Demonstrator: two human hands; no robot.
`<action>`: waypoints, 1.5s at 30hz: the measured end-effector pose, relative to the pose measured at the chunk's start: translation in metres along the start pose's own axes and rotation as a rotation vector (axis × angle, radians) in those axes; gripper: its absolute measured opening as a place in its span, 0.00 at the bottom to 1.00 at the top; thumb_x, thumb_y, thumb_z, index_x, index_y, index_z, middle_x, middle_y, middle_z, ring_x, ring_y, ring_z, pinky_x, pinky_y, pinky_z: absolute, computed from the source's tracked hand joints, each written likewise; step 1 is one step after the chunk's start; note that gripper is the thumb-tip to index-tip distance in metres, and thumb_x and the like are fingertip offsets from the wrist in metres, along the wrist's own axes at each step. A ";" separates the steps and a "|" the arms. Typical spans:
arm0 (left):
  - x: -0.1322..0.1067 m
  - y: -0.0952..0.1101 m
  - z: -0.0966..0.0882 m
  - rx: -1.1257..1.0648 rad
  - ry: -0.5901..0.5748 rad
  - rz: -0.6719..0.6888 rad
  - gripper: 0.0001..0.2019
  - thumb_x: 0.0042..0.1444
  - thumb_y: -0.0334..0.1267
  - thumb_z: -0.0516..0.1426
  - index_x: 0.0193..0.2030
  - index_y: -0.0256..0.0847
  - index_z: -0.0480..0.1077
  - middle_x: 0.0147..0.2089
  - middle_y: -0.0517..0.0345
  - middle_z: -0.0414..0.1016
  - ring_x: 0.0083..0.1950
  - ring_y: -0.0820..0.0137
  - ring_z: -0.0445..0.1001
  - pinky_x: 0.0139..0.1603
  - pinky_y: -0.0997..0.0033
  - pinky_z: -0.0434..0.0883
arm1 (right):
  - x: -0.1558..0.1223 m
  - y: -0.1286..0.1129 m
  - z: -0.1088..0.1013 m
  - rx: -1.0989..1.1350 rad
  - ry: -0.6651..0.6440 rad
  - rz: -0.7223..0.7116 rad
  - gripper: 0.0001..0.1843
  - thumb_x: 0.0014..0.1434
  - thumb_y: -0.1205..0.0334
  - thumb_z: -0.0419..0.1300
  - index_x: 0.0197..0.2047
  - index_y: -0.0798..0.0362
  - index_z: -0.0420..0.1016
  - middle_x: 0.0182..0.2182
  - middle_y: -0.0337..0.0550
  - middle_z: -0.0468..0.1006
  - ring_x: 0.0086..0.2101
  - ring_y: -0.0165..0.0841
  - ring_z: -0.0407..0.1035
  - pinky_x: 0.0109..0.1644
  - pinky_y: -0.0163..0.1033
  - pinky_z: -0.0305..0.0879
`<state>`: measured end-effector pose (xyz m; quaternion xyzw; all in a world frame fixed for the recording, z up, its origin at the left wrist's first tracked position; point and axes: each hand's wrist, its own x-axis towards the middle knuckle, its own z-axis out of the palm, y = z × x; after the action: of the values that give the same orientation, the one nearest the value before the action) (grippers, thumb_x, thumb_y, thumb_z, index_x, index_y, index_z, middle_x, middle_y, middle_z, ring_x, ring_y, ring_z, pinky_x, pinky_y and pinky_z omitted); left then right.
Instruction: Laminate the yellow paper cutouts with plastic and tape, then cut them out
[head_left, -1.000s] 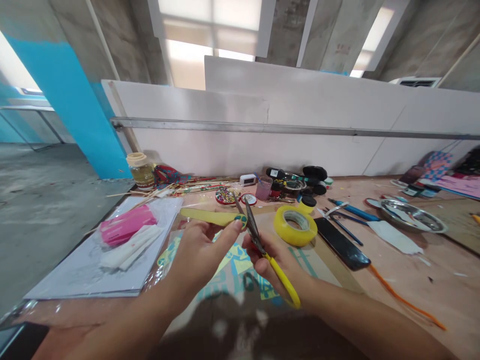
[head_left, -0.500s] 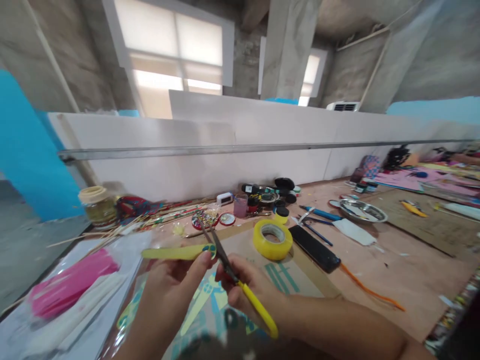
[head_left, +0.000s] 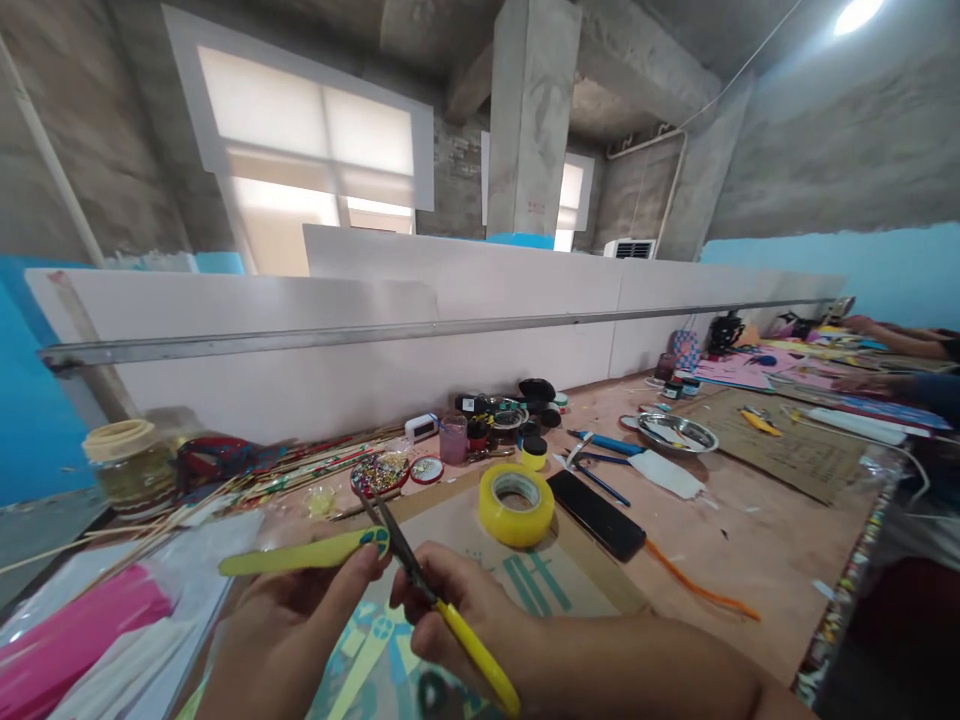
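Between the thumb and fingers of my left hand (head_left: 300, 610) is a yellow-green paper strip (head_left: 292, 554), with a dark teal pattern on its rounded right end. My right hand (head_left: 465, 600) grips yellow-handled scissors (head_left: 480, 655). Their blades (head_left: 388, 520) point up and left, slightly parted, beside the patterned end of the strip; whether they touch it I cannot tell. Below the hands, cut yellow-green and blue paper pieces (head_left: 364, 655) lie on the brown cardboard (head_left: 600, 590). A roll of yellow tape (head_left: 491, 515) sits on that cardboard just beyond my right hand.
A black phone (head_left: 596, 515) and an orange cord (head_left: 705, 585) lie to the right. Behind are a dish of beads (head_left: 379, 473), a metal dish (head_left: 686, 440) and a jar (head_left: 131, 465). A pink packet (head_left: 97, 640) is at left. At far right another person's arm (head_left: 900, 338) reaches over the table.
The view has turned right and tilted up, so things on the table appear farther left. Both hands keep their hold on the strip and the scissors.
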<state>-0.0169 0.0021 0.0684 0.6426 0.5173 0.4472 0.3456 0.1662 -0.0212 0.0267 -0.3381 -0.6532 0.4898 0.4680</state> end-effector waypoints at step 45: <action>0.002 0.021 -0.018 -0.164 -0.160 0.141 0.09 0.59 0.44 0.61 0.34 0.41 0.76 0.34 0.58 0.82 0.38 0.65 0.81 0.38 0.70 0.74 | 0.003 0.010 -0.008 0.085 -0.095 0.048 0.32 0.52 0.30 0.66 0.42 0.50 0.71 0.29 0.35 0.62 0.28 0.29 0.52 0.30 0.35 0.51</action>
<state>-0.0263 -0.0013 0.0941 0.6806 0.4032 0.4587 0.4049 0.1729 -0.0134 0.0189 -0.3097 -0.6450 0.5437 0.4387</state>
